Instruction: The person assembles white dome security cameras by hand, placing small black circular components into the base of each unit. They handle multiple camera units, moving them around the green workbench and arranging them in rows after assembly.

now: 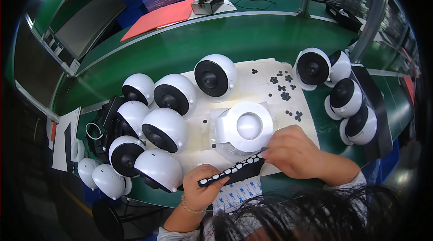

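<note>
Dark hair (pixel 288 223) nearest, low in view. Just beyond, left hand (pixel 200 187) closed around black strip (pixel 232 172) of white dots; right hand (pixel 295 153) pinching strip's far end, perhaps peeling. Beyond strip, white round base (pixel 246 126), crowded left by domes (pixel 164 128); bare green surface (pixel 252 38) farther past.

Strip (pixel 234 172) end under right hand (pixel 293 153)

A white sheet with blue print (pixel 237 196) lies at lower centre; a white-and-black card (pixel 64 139) sits at the left edge.
</note>
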